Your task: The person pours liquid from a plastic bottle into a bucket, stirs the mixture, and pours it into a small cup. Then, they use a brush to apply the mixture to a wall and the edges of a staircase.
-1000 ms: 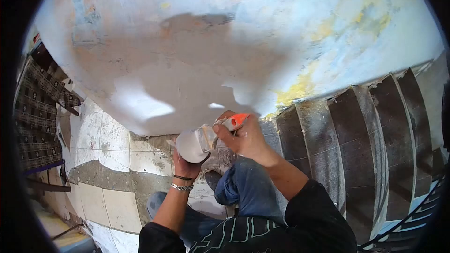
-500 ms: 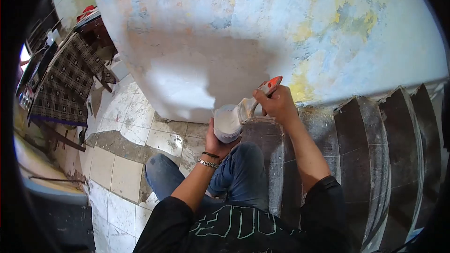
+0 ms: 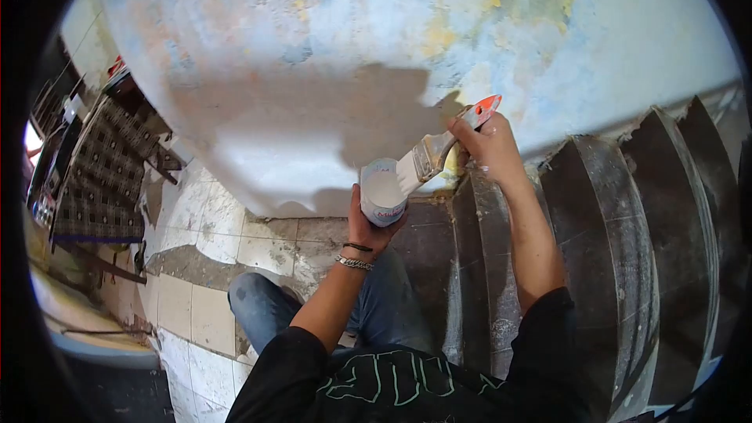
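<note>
A plastic tub of white paint rests in my left hand, whose fingers wrap round its lower side. Above and to the right, my right hand grips the orange-tipped handle of a wide paintbrush. White paint coats the brush's bristles, which point down and left, right at the tub's rim. Beyond both hands stands a wall with patchy white, blue and yellow paint; shadows of my arms and head fall across it.
Dark stair steps with paint-marked edges climb to the right along the wall. Tiled floor, stained and broken in places, lies to the left. A checked cloth drapes over furniture at far left. My bent knee is below the tub.
The brush has lifted from over the tub toward its right rim, and my right hand has risen. The tub has moved slightly up, and the view has shifted.
</note>
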Demonstrator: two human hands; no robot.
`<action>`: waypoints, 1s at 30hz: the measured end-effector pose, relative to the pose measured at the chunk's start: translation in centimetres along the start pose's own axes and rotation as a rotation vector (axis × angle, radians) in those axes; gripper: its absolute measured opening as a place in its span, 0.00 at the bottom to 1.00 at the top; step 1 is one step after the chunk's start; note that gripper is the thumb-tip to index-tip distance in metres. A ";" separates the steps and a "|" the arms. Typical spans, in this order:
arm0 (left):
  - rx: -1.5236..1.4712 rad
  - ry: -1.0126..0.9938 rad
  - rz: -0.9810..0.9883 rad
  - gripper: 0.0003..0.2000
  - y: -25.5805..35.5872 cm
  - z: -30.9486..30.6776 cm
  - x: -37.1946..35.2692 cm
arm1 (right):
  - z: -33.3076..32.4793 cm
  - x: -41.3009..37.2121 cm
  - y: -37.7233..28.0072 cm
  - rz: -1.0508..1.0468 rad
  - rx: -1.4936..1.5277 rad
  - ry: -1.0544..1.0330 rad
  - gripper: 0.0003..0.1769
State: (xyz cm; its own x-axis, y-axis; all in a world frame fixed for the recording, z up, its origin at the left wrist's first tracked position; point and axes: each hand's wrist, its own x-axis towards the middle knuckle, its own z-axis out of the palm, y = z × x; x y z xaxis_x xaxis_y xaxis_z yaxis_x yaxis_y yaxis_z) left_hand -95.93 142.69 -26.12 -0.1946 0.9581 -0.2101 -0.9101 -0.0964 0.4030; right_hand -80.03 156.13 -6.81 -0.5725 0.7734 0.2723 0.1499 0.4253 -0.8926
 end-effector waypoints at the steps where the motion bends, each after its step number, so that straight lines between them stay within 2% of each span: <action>1: -0.002 -0.062 -0.018 0.35 -0.3 -0.2 0.7 | -0.6 -0.1 0.2 0.000 0.026 0.025 0.17; 4: 0.015 -0.016 -0.048 0.35 -1.5 0.5 2.0 | -2.4 -0.6 0.6 -0.004 0.092 0.084 0.14; 7: -0.016 -0.056 -0.126 0.34 -2.4 0.8 3.4 | -2.9 -2.2 1.1 -0.103 0.145 0.072 0.11; 8: -0.001 -0.047 -0.148 0.34 -2.6 0.7 3.8 | -3.9 -3.0 1.4 -0.080 0.053 -0.059 0.08; 11: 0.010 -0.057 -0.200 0.34 -3.5 -0.2 5.3 | -5.0 -4.1 0.1 -0.373 -0.247 -0.272 0.10; 12: 0.002 -0.081 -0.219 0.33 -3.6 -0.4 5.7 | -5.1 -4.4 0.5 -0.461 -0.354 -0.314 0.14; 16: 0.003 -0.059 -0.241 0.34 -4.3 0.1 6.4 | -5.4 -5.3 -0.4 -0.425 -0.637 -0.571 0.16; 19: 0.013 -0.045 -0.252 0.33 -4.7 0.8 6.4 | -5.8 -5.9 0.4 -0.427 -0.657 -0.583 0.15; 22: 0.028 -0.042 -0.251 0.33 -5.0 0.9 6.1 | -6.5 -6.6 0.8 0.072 -0.292 -0.616 0.16; 25: 0.041 -0.056 -0.232 0.33 -5.2 0.8 6.0 | -6.3 -8.2 3.6 0.049 0.006 -0.426 0.15; 30: 0.004 0.010 -0.216 0.33 -5.3 -0.3 6.3 | -5.5 -10.3 6.4 0.088 0.121 -0.155 0.11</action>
State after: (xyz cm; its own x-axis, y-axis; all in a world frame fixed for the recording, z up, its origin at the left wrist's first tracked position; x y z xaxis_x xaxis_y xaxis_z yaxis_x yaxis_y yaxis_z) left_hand -92.42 149.12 -29.81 0.0015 0.9537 -0.3006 -0.9295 0.1122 0.3513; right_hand -68.76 153.41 -13.37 -0.6800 0.7194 0.1416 0.1117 0.2925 -0.9497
